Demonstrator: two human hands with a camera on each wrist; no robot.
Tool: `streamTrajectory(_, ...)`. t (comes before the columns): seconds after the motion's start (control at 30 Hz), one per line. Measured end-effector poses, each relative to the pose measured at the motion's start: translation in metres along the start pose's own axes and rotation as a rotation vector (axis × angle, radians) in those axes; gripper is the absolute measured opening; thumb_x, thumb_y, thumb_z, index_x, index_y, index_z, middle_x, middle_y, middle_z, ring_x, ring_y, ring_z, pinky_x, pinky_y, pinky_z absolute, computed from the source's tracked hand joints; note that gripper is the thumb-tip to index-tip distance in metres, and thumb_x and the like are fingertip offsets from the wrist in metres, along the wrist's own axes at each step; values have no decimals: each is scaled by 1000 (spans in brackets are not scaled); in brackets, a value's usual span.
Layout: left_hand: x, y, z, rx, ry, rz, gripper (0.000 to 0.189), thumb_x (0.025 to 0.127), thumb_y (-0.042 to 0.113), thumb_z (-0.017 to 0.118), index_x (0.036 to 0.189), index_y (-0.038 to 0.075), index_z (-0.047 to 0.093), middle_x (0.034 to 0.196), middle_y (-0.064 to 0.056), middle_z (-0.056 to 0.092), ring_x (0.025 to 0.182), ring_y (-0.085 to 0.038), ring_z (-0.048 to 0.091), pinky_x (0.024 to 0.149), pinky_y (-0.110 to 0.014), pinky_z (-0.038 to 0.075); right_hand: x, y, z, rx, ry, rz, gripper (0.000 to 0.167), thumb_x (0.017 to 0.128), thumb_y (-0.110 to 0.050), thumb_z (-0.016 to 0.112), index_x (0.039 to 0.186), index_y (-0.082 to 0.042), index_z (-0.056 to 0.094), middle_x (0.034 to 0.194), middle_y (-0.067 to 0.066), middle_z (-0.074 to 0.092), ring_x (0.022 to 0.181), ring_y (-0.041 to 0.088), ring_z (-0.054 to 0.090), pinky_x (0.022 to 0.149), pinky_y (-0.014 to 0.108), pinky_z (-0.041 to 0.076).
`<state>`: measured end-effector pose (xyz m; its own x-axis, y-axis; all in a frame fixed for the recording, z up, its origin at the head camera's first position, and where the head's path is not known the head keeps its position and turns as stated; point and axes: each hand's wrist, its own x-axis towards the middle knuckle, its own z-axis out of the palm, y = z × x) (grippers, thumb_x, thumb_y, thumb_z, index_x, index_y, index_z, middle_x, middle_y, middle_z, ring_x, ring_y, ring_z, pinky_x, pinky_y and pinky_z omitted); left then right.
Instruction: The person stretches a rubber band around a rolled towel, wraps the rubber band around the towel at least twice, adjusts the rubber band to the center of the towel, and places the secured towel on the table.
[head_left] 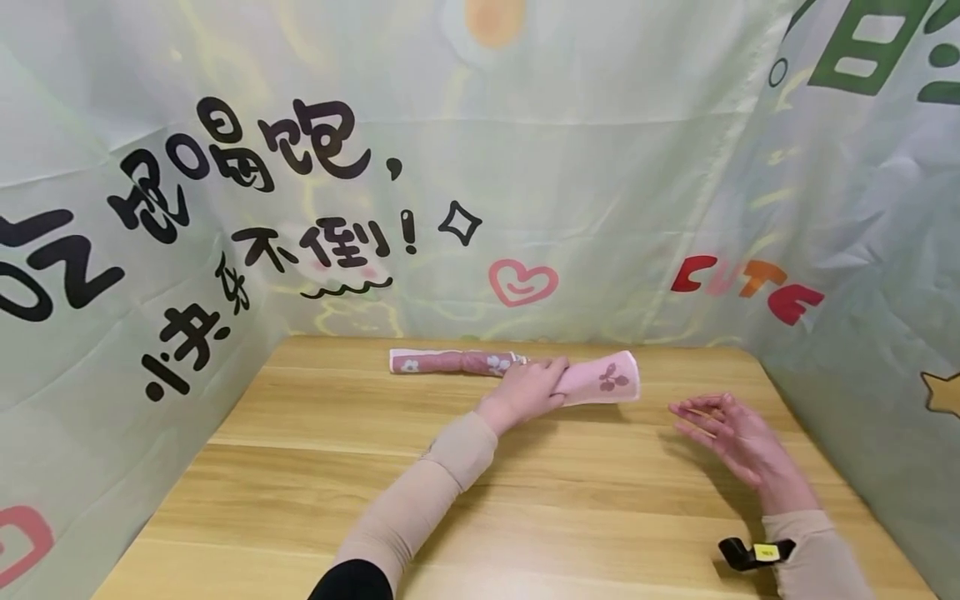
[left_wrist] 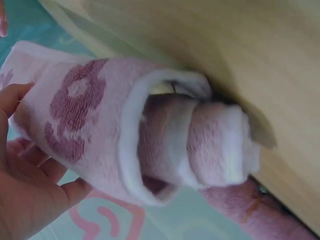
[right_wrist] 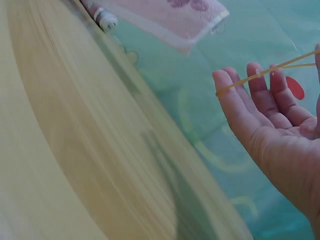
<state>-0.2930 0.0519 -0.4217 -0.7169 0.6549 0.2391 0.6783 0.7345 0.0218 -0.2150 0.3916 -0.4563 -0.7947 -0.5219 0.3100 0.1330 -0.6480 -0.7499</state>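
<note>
My left hand (head_left: pixel 525 388) grips a rolled light pink towel (head_left: pixel 600 379) with white edging and a darker flower pattern. In the left wrist view the thumb and fingers pinch the towel (left_wrist: pixel 75 105), and its near end shows a looser outer layer around a tighter inner roll. Behind it, to the left, lies a darker pink rolled towel (head_left: pixel 435 362) with pale flowers; a thin orange-brown band (left_wrist: pixel 251 207) crosses it. Off to the right, my right hand (head_left: pixel 738 437) is raised above the table with fingers spread. A yellow rubber band (right_wrist: pixel 240 83) is stretched between its fingertips and thumb.
The wooden table (head_left: pixel 360 467) ends against printed fabric walls (head_left: pixel 600 183) at the back and both sides. A black strap with a yellow label (head_left: pixel 757 553) sits at the right wrist.
</note>
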Motion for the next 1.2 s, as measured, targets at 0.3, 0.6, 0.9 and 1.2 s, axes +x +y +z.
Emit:
streamTrajectory(0.3,-11,-2,2,-13,27,-89,43,95,39,59,132,18,49,112,-2,69,94,-19,69,76,-39,55,21,16,20,76,23,47,53,107,-19,11,136,-1,52,139,12,56,130,32,54,106,49,45)
streamTrajectory(0.6,-19,-4,-2,-10,113,-152,41,93,38,62,127,17,51,109,-3,70,93,-20,69,81,-43,54,38,31,40,19,179,46,45,107,-21,21,135,-10,54,134,5,59,126,29,58,101,47,50)
streamTrajectory(0.9,-24,-3,1,37,188,-209,41,93,36,62,127,17,52,107,-2,71,92,-23,69,80,-46,53,51,45,56,65,252,-16,40,106,-23,27,132,-6,53,129,9,62,120,30,62,98,47,51)
streamTrajectory(1.2,-24,6,-1,71,227,-201,42,93,39,62,128,18,52,106,-1,72,92,-21,70,78,-44,54,66,60,76,14,383,-10,35,105,-27,36,129,-8,53,126,8,66,116,26,64,96,44,53)
